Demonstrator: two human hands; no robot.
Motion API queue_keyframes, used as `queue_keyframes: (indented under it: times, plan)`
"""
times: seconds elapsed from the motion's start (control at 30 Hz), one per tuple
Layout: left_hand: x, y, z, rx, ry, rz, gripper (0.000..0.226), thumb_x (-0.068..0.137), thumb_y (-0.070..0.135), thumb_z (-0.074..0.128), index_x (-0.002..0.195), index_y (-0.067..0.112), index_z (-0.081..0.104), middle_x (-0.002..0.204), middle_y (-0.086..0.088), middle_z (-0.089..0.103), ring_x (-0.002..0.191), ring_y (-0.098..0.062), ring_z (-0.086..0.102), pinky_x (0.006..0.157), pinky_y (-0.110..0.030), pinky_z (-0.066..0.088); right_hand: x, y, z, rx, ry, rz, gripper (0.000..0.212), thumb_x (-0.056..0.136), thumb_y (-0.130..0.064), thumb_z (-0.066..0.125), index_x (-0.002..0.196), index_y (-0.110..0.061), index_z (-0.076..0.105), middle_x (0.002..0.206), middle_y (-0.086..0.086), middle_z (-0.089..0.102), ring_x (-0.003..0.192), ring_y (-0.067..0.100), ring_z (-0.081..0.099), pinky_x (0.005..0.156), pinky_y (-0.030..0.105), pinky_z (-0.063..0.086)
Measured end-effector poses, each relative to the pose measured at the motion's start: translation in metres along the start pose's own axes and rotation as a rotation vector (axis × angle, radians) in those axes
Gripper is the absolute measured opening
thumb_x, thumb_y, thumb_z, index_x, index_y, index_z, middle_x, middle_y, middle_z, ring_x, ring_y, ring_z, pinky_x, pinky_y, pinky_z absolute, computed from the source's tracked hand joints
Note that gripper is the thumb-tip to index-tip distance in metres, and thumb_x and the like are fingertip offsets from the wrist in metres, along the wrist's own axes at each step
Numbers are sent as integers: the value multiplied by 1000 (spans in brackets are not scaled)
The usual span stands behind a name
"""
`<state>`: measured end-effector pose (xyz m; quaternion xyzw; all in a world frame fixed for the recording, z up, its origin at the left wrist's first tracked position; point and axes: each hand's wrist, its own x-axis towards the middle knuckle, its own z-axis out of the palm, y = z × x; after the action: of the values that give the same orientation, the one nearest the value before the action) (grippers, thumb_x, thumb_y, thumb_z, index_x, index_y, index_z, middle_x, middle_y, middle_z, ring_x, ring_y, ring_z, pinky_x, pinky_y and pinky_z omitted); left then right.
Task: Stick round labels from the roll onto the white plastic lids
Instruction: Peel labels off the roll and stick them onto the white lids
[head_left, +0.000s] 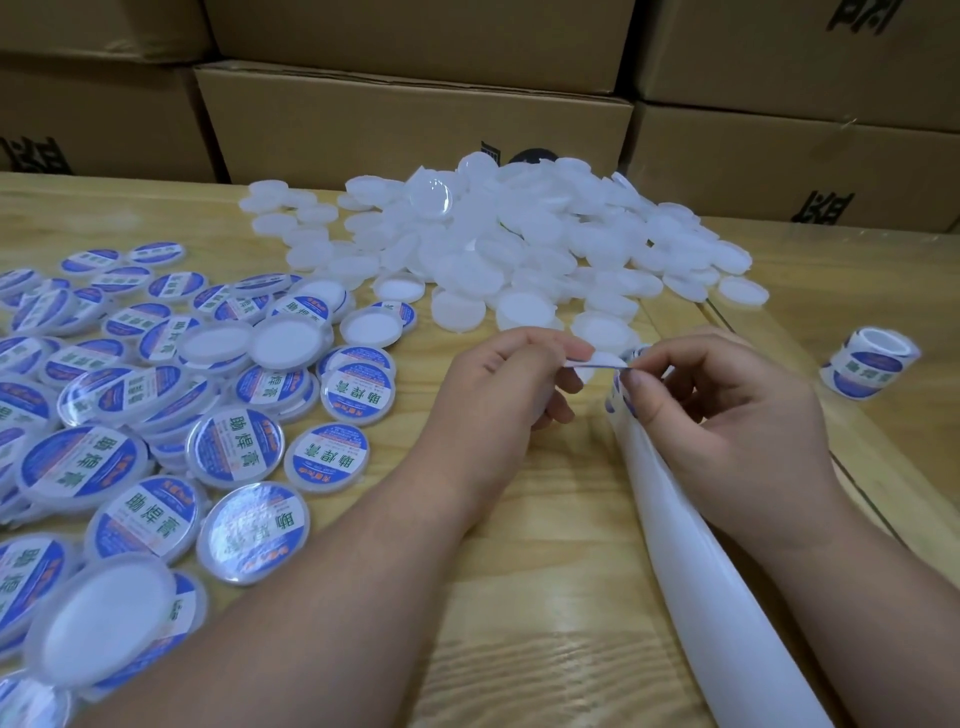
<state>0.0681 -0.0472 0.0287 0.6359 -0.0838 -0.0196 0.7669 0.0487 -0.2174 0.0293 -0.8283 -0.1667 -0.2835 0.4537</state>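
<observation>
Stretching across the whole lower frame, a pale wooden table (545, 597), backed along the top by stacked cardboard boxes (415, 119) with black print. Heaped at upper centre, touching the boxes, a big pile of plain lids (519, 234), white and translucent, spilling toward the middle. Spread over the left side from mid-height to the bottom corner, labelled lids (130, 415) with blue-and-white round stickers and green characters, several overlapping and a few lying blank side up. Running from the lower right edge up to centre, a long white backing strip (691, 561), bare along most of its length, with blue label edges showing at its upper end just beneath the fingertips. Reaching in from the bottom, two bare forearms. Left hand (498, 405) at centre, fingers curled, thumb and forefinger pinching a label (597, 361) that is curved, white underside showing, one edge at the top of the strip. Right hand (727, 415) just right of centre, fingers curled round the strip's upper end, thumb and forefinger pinching it beside the label. Standing alone at the right edge, well apart from the hands, a small label roll (870, 366). Peeking behind the pile, a dark round object (532, 156), too hidden to identify.
</observation>
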Motion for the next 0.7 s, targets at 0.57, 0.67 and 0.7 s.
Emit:
queue_keyframes:
  times: [0.57, 0.67, 0.7]
  plan:
    - [4, -7, -4, -142, -32, -25, 29, 104, 40, 40, 106, 24, 65, 111, -4, 77, 94, -31, 73, 81, -49, 55, -2, -18, 3, 41, -169, 71, 7, 76, -40, 57, 73, -35, 61, 146, -12, 49, 144, 9, 32, 110, 17, 22]
    - [5, -5, -6, -215, -58, -53, 31, 108, 36, 40, 102, 22, 67, 110, -9, 77, 95, -27, 75, 79, -42, 59, -2, -21, 6, 4, -180, 76, 7, 77, -44, 57, 72, -39, 60, 148, -13, 48, 144, 8, 30, 113, 26, 20]
    - [5, -3, -6, -249, -70, -78, 33, 109, 35, 39, 102, 20, 67, 109, -11, 77, 95, -27, 75, 76, -40, 59, -3, -21, 7, -5, -171, 83, 9, 77, -45, 57, 72, -39, 61, 148, -15, 47, 145, 8, 30, 114, 29, 21]
